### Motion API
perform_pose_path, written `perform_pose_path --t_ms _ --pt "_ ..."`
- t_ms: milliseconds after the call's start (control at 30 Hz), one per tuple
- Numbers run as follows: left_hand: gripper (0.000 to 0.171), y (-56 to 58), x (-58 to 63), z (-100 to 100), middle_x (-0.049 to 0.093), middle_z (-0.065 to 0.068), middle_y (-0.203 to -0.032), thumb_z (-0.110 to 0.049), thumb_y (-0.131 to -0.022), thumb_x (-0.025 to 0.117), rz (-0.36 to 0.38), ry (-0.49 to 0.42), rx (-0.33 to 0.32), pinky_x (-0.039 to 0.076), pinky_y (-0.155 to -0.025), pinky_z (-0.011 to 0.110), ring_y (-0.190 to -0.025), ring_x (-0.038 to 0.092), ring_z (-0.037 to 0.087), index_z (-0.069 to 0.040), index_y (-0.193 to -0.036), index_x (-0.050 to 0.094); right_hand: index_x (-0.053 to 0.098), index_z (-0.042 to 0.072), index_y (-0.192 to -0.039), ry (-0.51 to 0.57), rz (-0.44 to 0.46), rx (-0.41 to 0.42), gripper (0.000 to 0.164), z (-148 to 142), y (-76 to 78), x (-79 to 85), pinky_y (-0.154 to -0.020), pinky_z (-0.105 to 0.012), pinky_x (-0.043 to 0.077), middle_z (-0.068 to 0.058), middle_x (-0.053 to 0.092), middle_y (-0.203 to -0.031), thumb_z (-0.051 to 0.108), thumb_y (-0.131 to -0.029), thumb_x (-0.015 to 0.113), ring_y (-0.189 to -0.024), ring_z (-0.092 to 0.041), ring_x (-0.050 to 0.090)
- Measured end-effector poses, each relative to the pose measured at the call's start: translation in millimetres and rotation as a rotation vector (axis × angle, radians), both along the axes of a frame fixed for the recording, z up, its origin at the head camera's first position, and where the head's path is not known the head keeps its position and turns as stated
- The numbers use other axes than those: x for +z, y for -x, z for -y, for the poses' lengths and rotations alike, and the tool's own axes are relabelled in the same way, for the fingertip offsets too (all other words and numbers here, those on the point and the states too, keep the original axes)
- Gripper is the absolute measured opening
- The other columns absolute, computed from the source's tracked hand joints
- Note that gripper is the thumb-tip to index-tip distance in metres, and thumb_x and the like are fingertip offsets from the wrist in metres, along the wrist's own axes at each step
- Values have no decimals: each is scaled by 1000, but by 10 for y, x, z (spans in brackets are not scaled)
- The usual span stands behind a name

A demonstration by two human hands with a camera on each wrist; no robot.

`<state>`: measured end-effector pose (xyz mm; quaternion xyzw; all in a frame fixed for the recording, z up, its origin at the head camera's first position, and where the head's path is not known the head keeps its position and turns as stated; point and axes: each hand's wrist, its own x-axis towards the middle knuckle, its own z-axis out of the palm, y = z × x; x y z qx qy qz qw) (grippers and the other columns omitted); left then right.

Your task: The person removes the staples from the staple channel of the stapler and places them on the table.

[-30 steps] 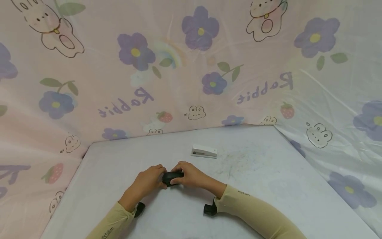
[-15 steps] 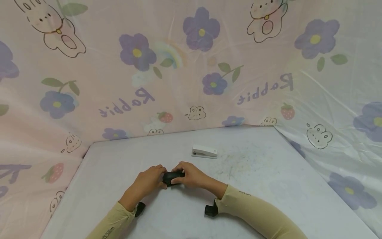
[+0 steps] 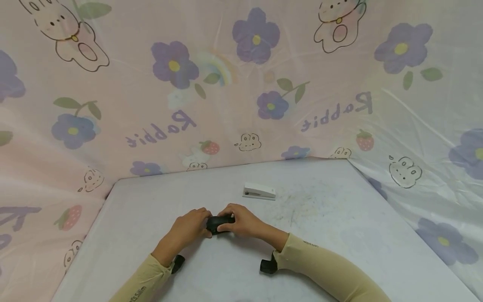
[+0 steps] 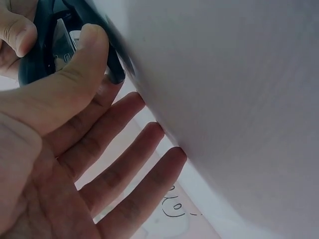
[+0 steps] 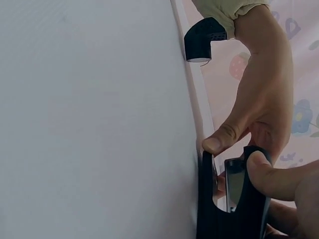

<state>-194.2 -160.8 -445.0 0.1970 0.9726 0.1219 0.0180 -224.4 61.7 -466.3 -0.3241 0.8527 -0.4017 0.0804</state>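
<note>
A black stapler (image 3: 213, 225) is held low over the table between both hands. The right wrist view shows the stapler (image 5: 230, 224) with a gap between its base and its upper arm, where the metal part shows. My left hand (image 3: 190, 225) pinches the front end of the base between thumb and forefinger, its other fingers spread out beside it in the left wrist view. My right hand (image 3: 244, 221) grips the body from the right side, its thumb (image 5: 260, 172) on the upper arm. Much of the body is hidden by the right hand.
Behind the hands stands a white stapler (image 3: 259, 191) on the white table (image 3: 181, 188). Faint dark smudges mark the surface to its right. A patterned curtain (image 3: 226, 109) hangs along the table's back and sides. Black wrist cameras (image 3: 268, 266) hang below the sleeves.
Both hands keep their hold on the black stapler, almost still. The whole head view has shifted very slightly.
</note>
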Motion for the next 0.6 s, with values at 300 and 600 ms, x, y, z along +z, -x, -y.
perform_pose_path --t_ms 300,600 --pt "47 3 -2 13 69 0 -105 -22 -77 97 16 20 18 60 -73 53 -104 71 28 -11 -116 73 71 7 -135 101 99 2 43 -55 19 38 -95 -33 53 -6 73 -128 28 -99 81 -109 -17 65" --pt "43 22 8 40 68 -2 -104 -24 -78 98 -2 28 -2 60 -71 50 -100 71 25 -14 -112 72 70 12 -134 108 37 15 43 -154 18 64 -102 -41 53 1 71 -125 33 -98 82 -111 -14 64"
